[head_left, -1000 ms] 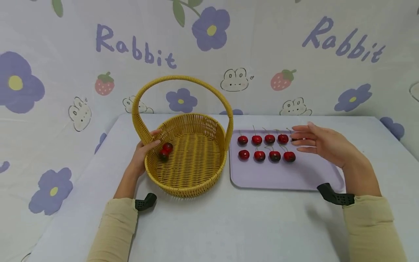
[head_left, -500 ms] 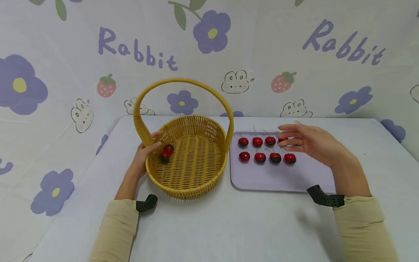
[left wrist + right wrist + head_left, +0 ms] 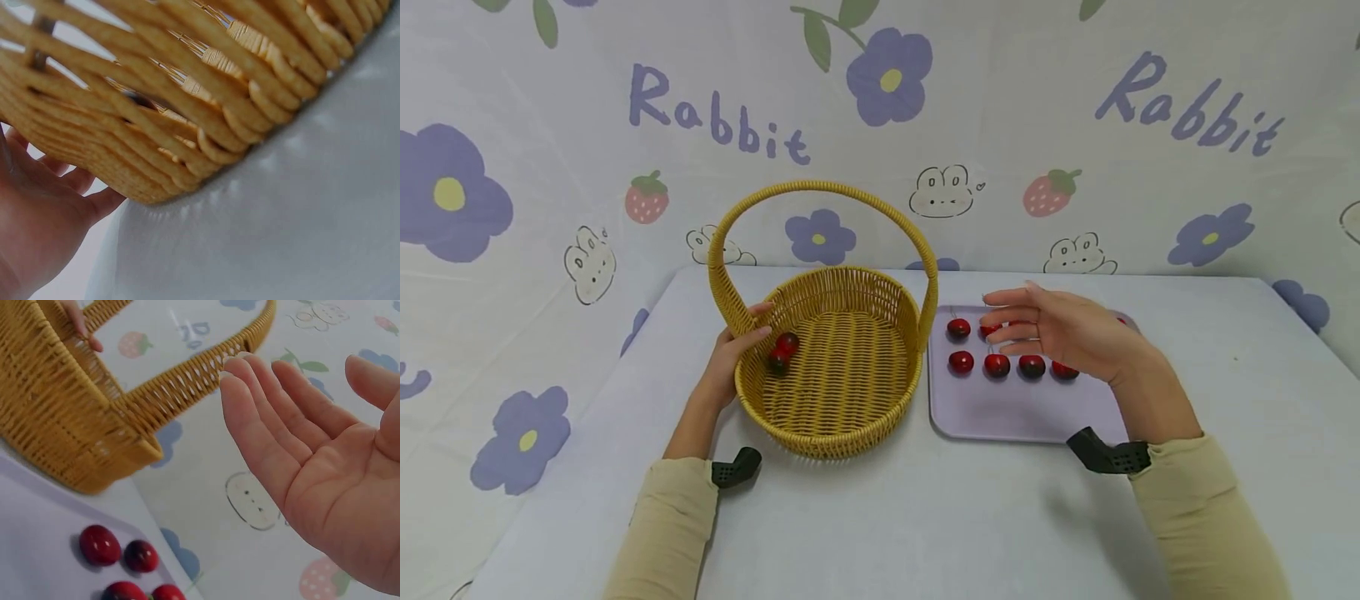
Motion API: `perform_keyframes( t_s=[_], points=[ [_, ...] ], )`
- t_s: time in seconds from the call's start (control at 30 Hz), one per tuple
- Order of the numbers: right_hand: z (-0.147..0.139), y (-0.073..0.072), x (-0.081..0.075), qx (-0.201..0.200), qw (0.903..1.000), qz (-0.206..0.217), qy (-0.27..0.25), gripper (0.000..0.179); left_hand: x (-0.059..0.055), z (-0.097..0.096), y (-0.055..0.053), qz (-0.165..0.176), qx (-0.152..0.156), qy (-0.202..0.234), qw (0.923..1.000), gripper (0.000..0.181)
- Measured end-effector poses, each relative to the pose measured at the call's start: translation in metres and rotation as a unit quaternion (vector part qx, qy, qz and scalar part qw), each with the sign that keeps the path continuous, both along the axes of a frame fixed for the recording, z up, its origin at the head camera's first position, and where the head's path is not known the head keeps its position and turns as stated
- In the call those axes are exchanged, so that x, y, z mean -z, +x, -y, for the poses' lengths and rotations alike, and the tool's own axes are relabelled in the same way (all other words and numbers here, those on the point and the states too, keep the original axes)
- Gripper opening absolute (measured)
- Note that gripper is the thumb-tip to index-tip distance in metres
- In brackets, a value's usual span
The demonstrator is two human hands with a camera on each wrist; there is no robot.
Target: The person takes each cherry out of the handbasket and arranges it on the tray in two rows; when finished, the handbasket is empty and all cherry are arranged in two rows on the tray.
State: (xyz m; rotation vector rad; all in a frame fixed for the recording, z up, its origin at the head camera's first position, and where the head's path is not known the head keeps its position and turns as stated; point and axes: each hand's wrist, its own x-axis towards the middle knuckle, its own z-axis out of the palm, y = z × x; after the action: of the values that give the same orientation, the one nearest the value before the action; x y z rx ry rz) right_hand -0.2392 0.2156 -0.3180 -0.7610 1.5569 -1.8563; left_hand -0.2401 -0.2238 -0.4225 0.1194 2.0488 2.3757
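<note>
My left hand point(image 3: 722, 367) grips the left rim of a yellow woven basket point(image 3: 831, 440) beside the foot of its tall handle. In the left wrist view its fingers lie against the basket's outer wall point(image 3: 125, 131). Two dark red cherries point(image 3: 787, 342) lie inside the basket, near that hand. Palm showing and fingers extended, my right hand point(image 3: 1067, 332) hovers over a lilac tray point(image 3: 992, 417) and holds nothing. On the tray, stemmed cherries point(image 3: 960, 362) stand in two rows, partly hidden by this hand. The right wrist view shows the fingers overlapping the basket handle point(image 3: 187, 378).
A white cloth covers the table point(image 3: 880, 525), and the basket and tray stand side by side on it. Behind rises a white backdrop point(image 3: 985, 100) printed with flowers, rabbits and strawberries. The basket's handle arches high above its rim.
My right hand has moved left across the tray, from its right part toward the basket, passing over the cherries. My left hand stays on the basket rim.
</note>
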Motion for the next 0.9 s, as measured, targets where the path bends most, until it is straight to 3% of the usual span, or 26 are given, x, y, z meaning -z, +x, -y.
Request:
perform_keyframes(
  t_s=[0.3, 0.5, 0.9],
  points=[
    [0.044, 0.003, -0.008, -0.042, 0.9977, -0.021, 0.05, 0.044, -0.001, 0.002, 0.001, -0.007, 0.004, -0.005, 1.0, 0.048],
    [0.075, 0.006, -0.011, -0.069, 0.9945, -0.012, 0.077, 0.046, -0.001, 0.001, 0.001, -0.009, 0.005, -0.001, 0.9999, 0.05],
    [0.132, 0.005, -0.003, -0.065, 0.9895, 0.04, 0.122, 0.046, 0.001, 0.001, -0.001, -0.013, 0.002, -0.004, 0.9999, 0.048]
  ],
)
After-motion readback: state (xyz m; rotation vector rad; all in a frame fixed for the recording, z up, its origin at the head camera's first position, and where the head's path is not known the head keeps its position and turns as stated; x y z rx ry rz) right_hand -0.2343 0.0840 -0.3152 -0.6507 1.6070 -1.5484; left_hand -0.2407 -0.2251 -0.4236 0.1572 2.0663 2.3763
